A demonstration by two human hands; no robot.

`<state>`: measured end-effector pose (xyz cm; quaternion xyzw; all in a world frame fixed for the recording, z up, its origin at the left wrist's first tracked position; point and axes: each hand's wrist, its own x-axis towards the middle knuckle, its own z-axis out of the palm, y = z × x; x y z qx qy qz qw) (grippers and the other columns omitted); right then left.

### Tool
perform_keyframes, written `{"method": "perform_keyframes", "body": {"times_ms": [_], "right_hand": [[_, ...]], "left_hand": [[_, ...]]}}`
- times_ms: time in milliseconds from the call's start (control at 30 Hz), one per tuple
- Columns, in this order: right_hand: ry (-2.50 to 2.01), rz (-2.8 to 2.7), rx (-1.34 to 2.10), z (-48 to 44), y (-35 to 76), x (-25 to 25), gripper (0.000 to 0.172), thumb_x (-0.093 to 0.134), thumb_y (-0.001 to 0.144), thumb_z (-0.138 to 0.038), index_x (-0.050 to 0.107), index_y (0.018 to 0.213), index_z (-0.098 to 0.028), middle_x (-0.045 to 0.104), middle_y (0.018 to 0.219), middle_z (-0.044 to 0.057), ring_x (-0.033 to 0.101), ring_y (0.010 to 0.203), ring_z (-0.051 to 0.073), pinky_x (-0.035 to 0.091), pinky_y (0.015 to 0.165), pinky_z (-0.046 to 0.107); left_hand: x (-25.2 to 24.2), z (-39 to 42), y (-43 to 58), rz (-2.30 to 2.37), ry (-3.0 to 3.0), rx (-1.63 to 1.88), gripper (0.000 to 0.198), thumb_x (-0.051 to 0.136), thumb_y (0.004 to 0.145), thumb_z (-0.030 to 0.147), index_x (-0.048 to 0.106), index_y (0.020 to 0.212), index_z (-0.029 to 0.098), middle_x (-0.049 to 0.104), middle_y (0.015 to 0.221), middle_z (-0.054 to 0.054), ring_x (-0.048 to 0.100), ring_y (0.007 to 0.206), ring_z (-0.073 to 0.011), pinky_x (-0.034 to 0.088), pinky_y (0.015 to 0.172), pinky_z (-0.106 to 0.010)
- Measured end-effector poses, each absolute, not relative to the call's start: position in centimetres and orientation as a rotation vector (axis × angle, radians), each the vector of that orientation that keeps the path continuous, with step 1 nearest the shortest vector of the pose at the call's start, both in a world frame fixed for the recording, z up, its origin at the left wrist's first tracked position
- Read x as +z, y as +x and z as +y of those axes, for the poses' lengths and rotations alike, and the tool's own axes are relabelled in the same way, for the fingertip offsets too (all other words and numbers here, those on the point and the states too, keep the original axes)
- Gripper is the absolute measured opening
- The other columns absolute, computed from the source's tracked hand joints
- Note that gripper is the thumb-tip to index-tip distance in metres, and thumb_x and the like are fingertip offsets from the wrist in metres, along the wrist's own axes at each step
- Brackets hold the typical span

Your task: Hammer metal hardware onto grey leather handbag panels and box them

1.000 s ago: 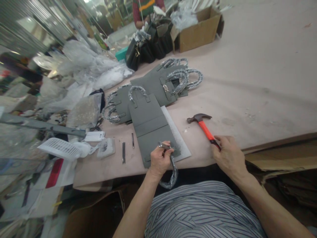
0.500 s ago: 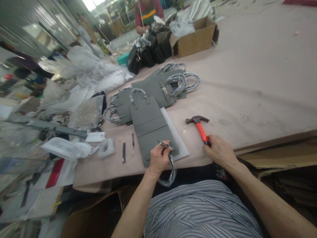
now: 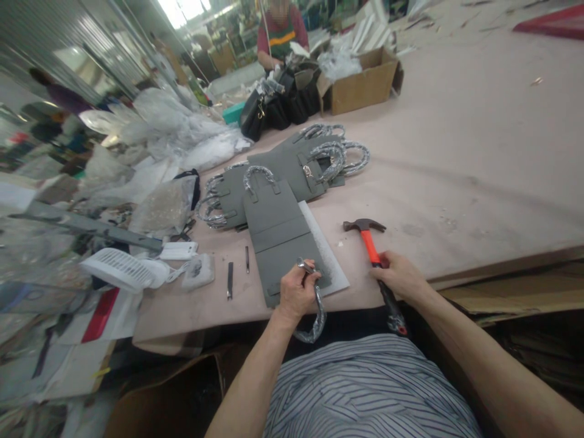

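My left hand (image 3: 296, 291) is closed around a short metal rod-like tool (image 3: 306, 265), held over the near end of a grey bag panel (image 3: 278, 222). A plastic-wrapped handle (image 3: 317, 322) hangs from that end, past the table edge. My right hand (image 3: 401, 275) has its thumb and fingers about the black grip of a claw hammer (image 3: 370, 244). The hammer's dark head lies at the table surface, and its grip end reaches beyond the edge. Beneath the panel's right side shows a pale slab (image 3: 326, 252).
More grey bag pieces (image 3: 283, 159) with wrapped handles lie behind the panel. Two slim metal tools (image 3: 230, 281) and a white fan (image 3: 121, 267) are on the left. Black bags (image 3: 278, 106), a cardboard box (image 3: 365, 82) and a co-worker (image 3: 283, 33) are farther back.
My right hand has shifted slightly on the hammer's grip, so more of the handle shows below it. My left hand keeps its hold on the metal tool. The view has tilted slightly.
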<state>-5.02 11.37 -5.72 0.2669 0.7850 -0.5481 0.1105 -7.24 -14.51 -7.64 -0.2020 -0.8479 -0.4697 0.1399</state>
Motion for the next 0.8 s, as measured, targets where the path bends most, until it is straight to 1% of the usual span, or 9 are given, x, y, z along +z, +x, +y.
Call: {"method": "perform_keyframes", "body": {"times_ms": [100, 167, 300, 400, 467, 533, 600, 700, 800], "right_hand": [[0.736, 2.048, -1.818, 10.5, -5.0, -5.1, 0.011, 0.056, 0.073, -0.026, 0.048, 0.078, -0.023, 0.054, 0.063, -0.001, 0.050, 0.053, 0.015, 0.044, 0.054, 0.028], [0.716, 1.910, -1.920, 9.8, -5.0, -4.6, 0.010, 0.050, 0.080, -0.031, 0.046, 0.077, -0.023, 0.050, 0.062, -0.002, 0.047, 0.050, 0.013, 0.045, 0.052, 0.028], [0.726, 1.820, -1.984, 9.1, -4.8, -2.4, 0.019, 0.051, 0.085, -0.039, 0.045, 0.076, -0.024, 0.037, 0.057, -0.007, 0.031, 0.041, 0.009, 0.031, 0.040, 0.022], [0.694, 1.981, -1.989, 9.2, -4.2, 1.1, 0.027, 0.052, 0.088, -0.050, 0.048, 0.081, -0.024, 0.038, 0.058, -0.007, 0.031, 0.041, 0.009, 0.026, 0.038, 0.022], [0.543, 2.341, -1.882, 9.3, -3.5, 4.0, 0.034, 0.049, 0.090, -0.057, 0.050, 0.082, -0.025, 0.041, 0.057, -0.006, 0.036, 0.043, 0.011, 0.027, 0.039, 0.025], [0.265, 2.775, -1.617, 9.5, -2.5, 6.3, 0.037, 0.046, 0.092, -0.060, 0.050, 0.078, -0.026, 0.043, 0.055, -0.003, 0.040, 0.045, 0.014, 0.030, 0.043, 0.028], [-0.017, 3.032, -1.300, 9.7, -1.5, 7.5, 0.037, 0.042, 0.094, -0.057, 0.048, 0.074, -0.027, 0.044, 0.052, -0.002, 0.041, 0.045, 0.016, 0.029, 0.047, 0.031], [-0.242, 3.056, -0.931, 10.0, -0.6, 7.7, 0.034, 0.041, 0.094, -0.053, 0.046, 0.071, -0.028, 0.048, 0.049, -0.001, 0.039, 0.041, 0.016, 0.022, 0.048, 0.033], [-0.286, 3.079, -0.792, 10.3, -0.4, 8.6, 0.036, 0.040, 0.094, -0.056, 0.046, 0.072, -0.028, 0.050, 0.049, 0.000, 0.039, 0.040, 0.017, 0.019, 0.049, 0.034]], "left_hand": [[-7.7, -14.5, -7.2, -2.452, -0.611, -1.361, 0.009, 0.061, 0.088, 0.020, 0.068, 0.094, 0.020, 0.078, 0.101, -0.008, 0.075, 0.100, -0.0220, 0.060, 0.092, -0.036], [-7.6, -14.6, -7.3, -2.449, -0.625, -1.371, 0.010, 0.062, 0.088, 0.019, 0.068, 0.096, 0.020, 0.077, 0.102, -0.008, 0.075, 0.100, -0.0222, 0.060, 0.092, -0.035], [-7.3, -14.4, -7.2, -2.481, -0.634, -1.392, 0.014, 0.062, 0.088, 0.017, 0.068, 0.100, 0.021, 0.077, 0.103, -0.008, 0.074, 0.099, -0.0222, 0.060, 0.091, -0.035], [-6.9, -14.2, -7.1, -2.525, -0.621, -1.392, 0.013, 0.062, 0.088, 0.017, 0.068, 0.099, 0.022, 0.076, 0.101, -0.007, 0.074, 0.097, -0.0217, 0.060, 0.091, -0.034], [-6.8, -14.2, -7.1, -2.542, -0.613, -1.388, 0.012, 0.061, 0.088, 0.016, 0.068, 0.096, 0.022, 0.076, 0.099, -0.006, 0.074, 0.095, -0.0213, 0.059, 0.091, -0.035], [-6.8, -14.1, -7.0, -2.544, -0.610, -1.382, 0.012, 0.061, 0.088, 0.015, 0.068, 0.093, 0.022, 0.076, 0.098, -0.005, 0.073, 0.094, -0.0212, 0.059, 0.091, -0.035], [-6.8, -14.1, -7.0, -2.530, -0.610, -1.379, 0.012, 0.061, 0.087, 0.014, 0.068, 0.091, 0.022, 0.075, 0.096, -0.005, 0.073, 0.093, -0.0212, 0.059, 0.090, -0.034], [-7.0, -14.1, -7.0, -2.514, -0.601, -1.378, 0.011, 0.061, 0.087, 0.014, 0.068, 0.089, 0.022, 0.075, 0.094, -0.005, 0.073, 0.089, -0.0208, 0.060, 0.085, -0.032], [-7.0, -14.1, -7.0, -2.515, -0.592, -1.388, 0.012, 0.061, 0.087, 0.014, 0.068, 0.093, 0.022, 0.075, 0.094, -0.005, 0.073, 0.088, -0.0205, 0.059, 0.083, -0.032]]}}
